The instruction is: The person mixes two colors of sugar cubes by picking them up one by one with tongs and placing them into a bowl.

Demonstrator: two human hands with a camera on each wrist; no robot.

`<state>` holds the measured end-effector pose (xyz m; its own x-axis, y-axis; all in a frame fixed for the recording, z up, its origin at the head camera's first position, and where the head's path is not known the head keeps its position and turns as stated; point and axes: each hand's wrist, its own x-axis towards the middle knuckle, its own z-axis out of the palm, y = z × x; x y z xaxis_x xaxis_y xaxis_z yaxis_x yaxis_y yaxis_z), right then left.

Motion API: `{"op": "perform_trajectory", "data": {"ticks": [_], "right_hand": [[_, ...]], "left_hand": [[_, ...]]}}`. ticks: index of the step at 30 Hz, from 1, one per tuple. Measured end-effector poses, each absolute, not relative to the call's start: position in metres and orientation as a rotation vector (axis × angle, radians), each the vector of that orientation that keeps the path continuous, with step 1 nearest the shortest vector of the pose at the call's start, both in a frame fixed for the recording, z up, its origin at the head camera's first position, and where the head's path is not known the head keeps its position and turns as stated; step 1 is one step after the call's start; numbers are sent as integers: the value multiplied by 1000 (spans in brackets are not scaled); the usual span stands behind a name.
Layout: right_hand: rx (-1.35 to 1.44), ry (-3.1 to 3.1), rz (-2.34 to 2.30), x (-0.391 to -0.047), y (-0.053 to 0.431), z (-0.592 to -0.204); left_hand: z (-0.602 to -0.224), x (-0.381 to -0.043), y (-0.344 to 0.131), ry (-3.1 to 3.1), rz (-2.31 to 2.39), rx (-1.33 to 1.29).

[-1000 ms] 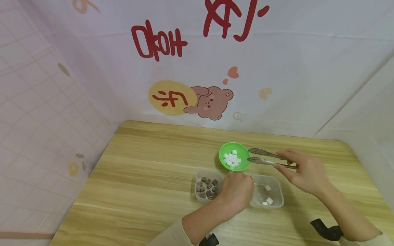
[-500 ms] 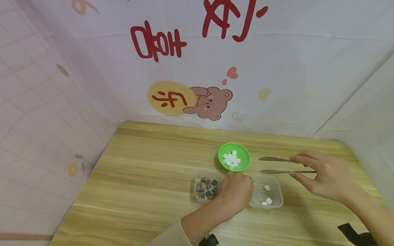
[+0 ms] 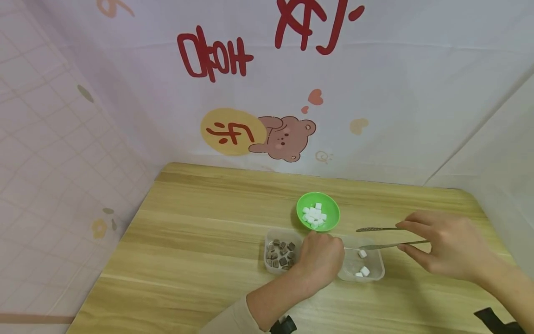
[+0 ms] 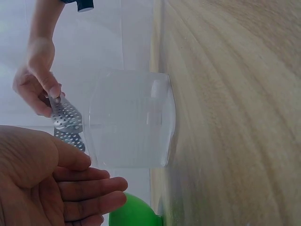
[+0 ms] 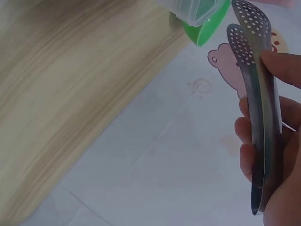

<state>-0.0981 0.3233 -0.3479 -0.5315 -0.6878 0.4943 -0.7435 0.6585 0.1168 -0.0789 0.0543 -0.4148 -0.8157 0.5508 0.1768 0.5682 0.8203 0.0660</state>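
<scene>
In the head view, the left hand [image 3: 321,257] sits over the middle of two translucent tubs, hiding whether they are joined: the left tub [image 3: 265,260] holds brown cubes [image 3: 283,261], the right tub [image 3: 381,264] a few white cubes [image 3: 365,271]. The right hand [image 3: 444,243] pinches metal tongs [image 3: 377,228], their two arms spread, the nearer tip overlapping the right tub's far rim. More white cubes lie in the green bowl [image 3: 332,213] just behind. Swinging the tongs low could knock that rim and slide the light tub; a loose pinch might let a smooth cube slip out. The wooden table [image 3: 200,222] runs wide to the left, offering room, while its back edge lies behind the bowl, near the hanging cloth. From the left wrist, that hand's fingers are loosely extended, holding nothing visible; the perforated tong ends hang just above the tub's rim. From the right wrist, thumb and fingers flank the tong handles, with a table edge running diagonally past.
</scene>
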Motion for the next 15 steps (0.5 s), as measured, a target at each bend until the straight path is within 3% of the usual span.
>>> {"op": "perform_trajectory", "data": {"ticks": [15], "right_hand": [[1356, -2463, -28, -99, 303, -344]], "left_hand": [[-415, -78, 56, -2846, -125, -874]]}}
